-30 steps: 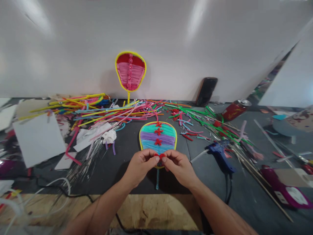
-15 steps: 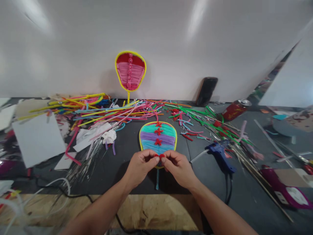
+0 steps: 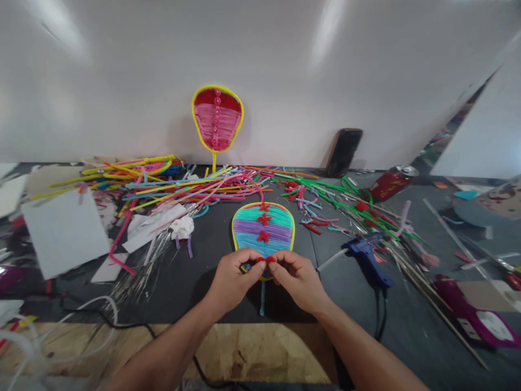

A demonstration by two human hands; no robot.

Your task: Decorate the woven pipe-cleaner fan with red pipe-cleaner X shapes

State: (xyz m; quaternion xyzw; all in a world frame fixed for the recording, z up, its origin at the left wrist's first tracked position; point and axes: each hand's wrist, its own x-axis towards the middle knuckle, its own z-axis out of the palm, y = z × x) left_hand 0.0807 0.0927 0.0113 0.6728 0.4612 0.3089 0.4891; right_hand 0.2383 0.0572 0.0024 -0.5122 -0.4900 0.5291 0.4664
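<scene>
A hand fan made of pipe cleaners (image 3: pixel 252 228) lies on the dark table in front of me, banded in green, purple and blue inside a yellow rim. Three red star shapes (image 3: pixel 264 236) run down its middle. Over its lower part, my left hand (image 3: pixel 238 274) and my right hand (image 3: pixel 295 277) meet, each pinching one side of a small red pipe-cleaner piece (image 3: pixel 267 259). Fingertips cover most of that piece. Below the hands the fan's blue handle (image 3: pixel 262 301) points toward me.
A pink and red fan (image 3: pixel 217 119) stands against the white wall. Loose pipe cleaners (image 3: pixel 195 187) pile along the back. To the right are a blue glue gun (image 3: pixel 368 260), a phone (image 3: pixel 344 152) and a red can (image 3: pixel 393 183). White paper (image 3: pixel 65 233) lies left.
Both hands stay at the fan's lower part with the red piece between their fingertips. Only a very slight shift of the fingers shows.
</scene>
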